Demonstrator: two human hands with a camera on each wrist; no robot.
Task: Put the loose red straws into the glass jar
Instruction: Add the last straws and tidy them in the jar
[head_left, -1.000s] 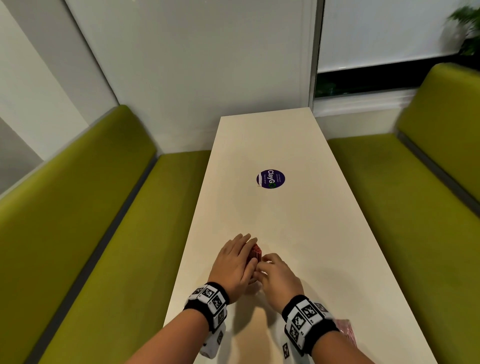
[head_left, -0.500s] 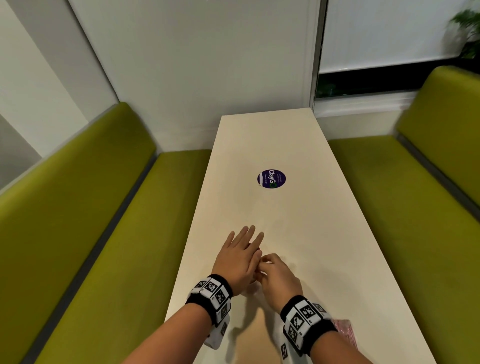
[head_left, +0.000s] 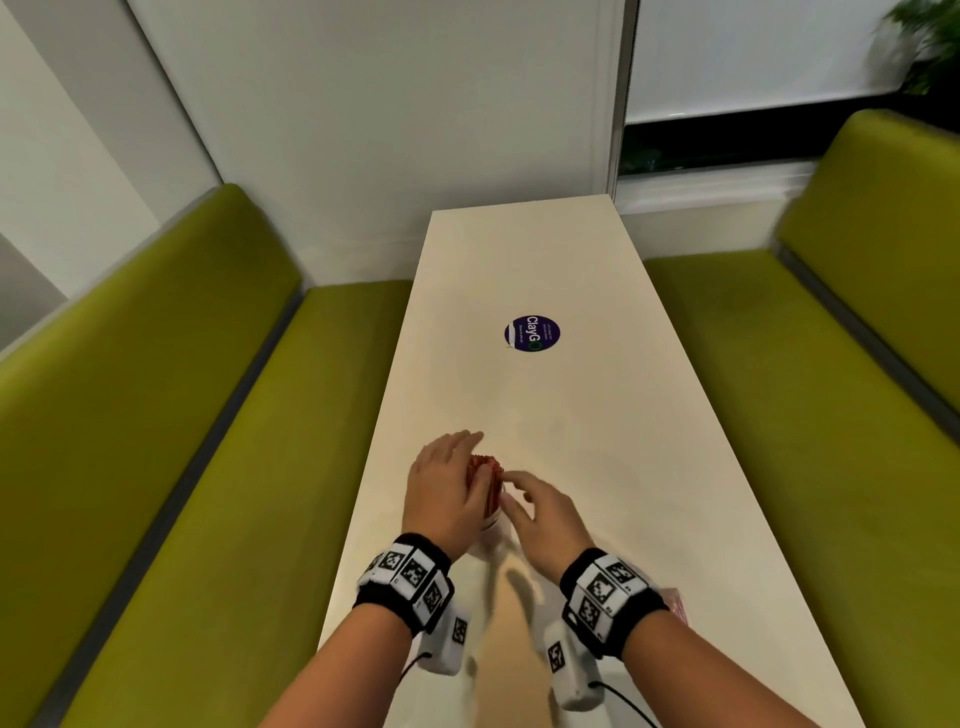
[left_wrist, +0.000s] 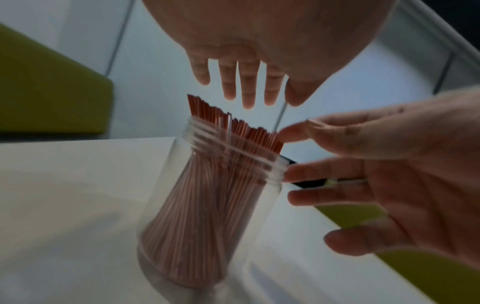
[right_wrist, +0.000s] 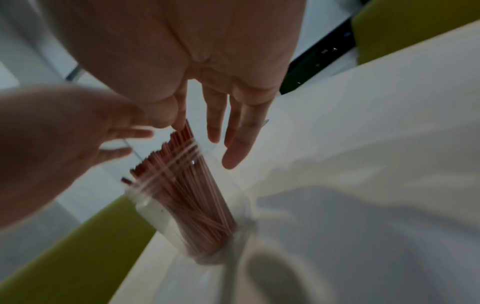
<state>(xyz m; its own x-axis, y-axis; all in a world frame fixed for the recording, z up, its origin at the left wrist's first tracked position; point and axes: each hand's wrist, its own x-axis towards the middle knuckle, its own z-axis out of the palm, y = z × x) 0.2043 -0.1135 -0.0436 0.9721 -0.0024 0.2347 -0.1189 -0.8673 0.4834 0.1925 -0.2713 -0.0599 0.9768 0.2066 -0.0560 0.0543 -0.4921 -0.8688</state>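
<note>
A clear glass jar (left_wrist: 207, 216) stands near the table's front, packed with thin red straws (left_wrist: 233, 129) whose tips stick out above its threaded neck. My left hand (left_wrist: 246, 90) hovers over the tips with straight fingers and holds nothing. In the head view my left hand (head_left: 447, 483) sits just left of the red straws (head_left: 485, 467). My right hand (head_left: 540, 512) is at the jar's right side, fingers relaxed and apart. One right fingertip (left_wrist: 291, 132) touches the outer straw tips. The jar (right_wrist: 197, 209) looks blurred in the right wrist view.
The long cream table (head_left: 571, 415) carries a round purple sticker (head_left: 532, 333) further out. Green benches run along both sides (head_left: 156, 467) (head_left: 805, 415). A pink packet (head_left: 678, 610) lies at the table's near right, behind my right wrist.
My left hand, flat over the straw tops half a second ago, has drawn back so the red tips show. My right hand's fingers have loosened and spread beside the jar.
</note>
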